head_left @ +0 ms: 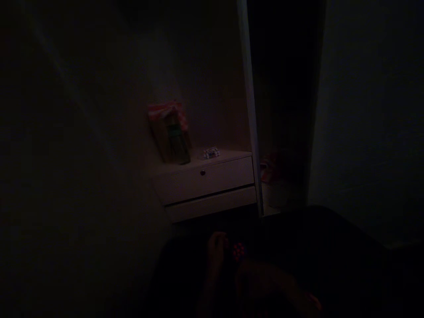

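Very little light falls on the lower middle of the head view, where both my hands are. My left hand is raised with its fingers curled; anything inside them is lost in the dark. Just right of it shows a small round cluster of glowing red dots, on an object whose body I cannot make out. My right hand comes in from the lower right and looks closed at this object, though its fingers are only faintly visible.
Ahead stands a pale drawer unit with a round dark knob. On its top are a bag-like bundle with red-checked cloth, a dark bottle-like shape and a small patterned item. A pale upright edge rises beside it.
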The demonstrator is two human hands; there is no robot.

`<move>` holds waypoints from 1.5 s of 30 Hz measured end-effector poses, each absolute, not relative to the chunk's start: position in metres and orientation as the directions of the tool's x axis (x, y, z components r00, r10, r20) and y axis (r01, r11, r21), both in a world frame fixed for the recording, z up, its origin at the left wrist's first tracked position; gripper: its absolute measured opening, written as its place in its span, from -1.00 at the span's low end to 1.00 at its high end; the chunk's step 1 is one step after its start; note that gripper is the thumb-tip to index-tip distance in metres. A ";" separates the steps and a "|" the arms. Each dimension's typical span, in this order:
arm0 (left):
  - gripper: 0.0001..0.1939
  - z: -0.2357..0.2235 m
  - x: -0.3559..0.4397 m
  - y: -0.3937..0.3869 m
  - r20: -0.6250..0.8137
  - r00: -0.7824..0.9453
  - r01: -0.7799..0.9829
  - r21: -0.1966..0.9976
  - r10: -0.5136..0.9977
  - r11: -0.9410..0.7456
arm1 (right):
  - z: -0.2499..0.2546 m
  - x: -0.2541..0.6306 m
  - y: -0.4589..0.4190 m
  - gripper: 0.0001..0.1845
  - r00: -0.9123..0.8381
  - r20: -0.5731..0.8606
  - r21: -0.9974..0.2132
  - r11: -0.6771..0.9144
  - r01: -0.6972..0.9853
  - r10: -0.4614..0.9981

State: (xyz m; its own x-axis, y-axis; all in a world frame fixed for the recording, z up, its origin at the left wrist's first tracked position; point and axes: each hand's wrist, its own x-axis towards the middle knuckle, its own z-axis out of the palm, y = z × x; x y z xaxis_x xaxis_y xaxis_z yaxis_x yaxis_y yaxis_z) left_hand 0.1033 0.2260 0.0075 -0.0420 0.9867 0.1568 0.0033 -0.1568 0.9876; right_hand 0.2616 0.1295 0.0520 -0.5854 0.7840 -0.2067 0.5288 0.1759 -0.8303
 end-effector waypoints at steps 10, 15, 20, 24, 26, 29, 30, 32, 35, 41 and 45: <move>-0.63 0.007 0.104 0.225 0.167 -0.038 -0.011 0.986 0.985 -0.167 | 0.050 0.262 0.127 -0.70 -0.610 -0.314 -0.840 0.086 0.535 0.728; -0.64 0.008 0.103 0.224 0.166 -0.029 -0.015 0.986 0.986 -0.167 | 0.052 0.264 0.125 -0.94 -0.591 -0.365 -0.831 0.036 0.556 0.719; -0.63 0.010 0.103 0.223 0.179 -0.037 -0.021 0.983 0.983 -0.180 | 0.049 0.261 0.125 -0.92 -0.587 -0.397 -0.802 0.044 0.595 0.705; -0.63 0.011 0.104 0.223 0.175 -0.042 -0.021 0.984 0.984 -0.176 | 0.051 0.262 0.125 -0.84 -0.579 -0.403 -0.796 0.041 0.604 0.709; -0.63 0.010 0.104 0.223 0.170 -0.044 -0.021 0.985 0.984 -0.171 | 0.054 0.266 0.126 -0.79 -0.563 -0.377 -0.803 0.044 0.594 0.736; -0.65 0.010 0.105 0.224 0.163 -0.043 -0.018 0.986 0.986 -0.164 | 0.057 0.273 0.130 -0.75 -0.498 -0.213 -0.829 0.114 0.548 0.841; -0.65 0.010 0.104 0.223 0.160 -0.043 -0.015 0.987 0.986 -0.161 | 0.057 0.276 0.133 -0.75 -0.462 -0.131 -0.834 0.155 0.530 0.877; -0.66 0.010 0.104 0.223 0.157 -0.043 -0.009 0.988 0.987 -0.157 | 0.059 0.279 0.139 -0.76 -0.364 0.028 -0.833 0.223 0.506 0.931; -0.65 0.011 0.104 0.223 0.155 -0.045 -0.001 0.988 0.987 -0.155 | 0.060 0.282 0.146 -0.79 -0.235 0.130 -0.811 0.240 0.534 0.963; -0.64 0.013 0.104 0.221 0.152 -0.032 0.005 0.988 0.988 -0.152 | 0.055 0.278 0.152 -0.80 -0.188 0.154 -0.717 0.241 0.654 0.970; -0.62 0.013 0.104 0.222 0.162 -0.033 0.010 0.987 0.986 -0.161 | 0.047 0.275 0.154 -0.77 -0.186 0.148 -0.678 0.237 0.696 0.971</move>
State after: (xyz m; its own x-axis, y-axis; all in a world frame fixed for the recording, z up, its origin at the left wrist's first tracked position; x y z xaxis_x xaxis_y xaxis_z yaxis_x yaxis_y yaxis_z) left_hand 0.1044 0.2219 0.0135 -0.0334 0.9863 0.1616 0.0098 -0.1614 0.9868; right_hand 0.2754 0.1536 0.0473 -0.1863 0.9713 0.1481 0.6960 0.2368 -0.6778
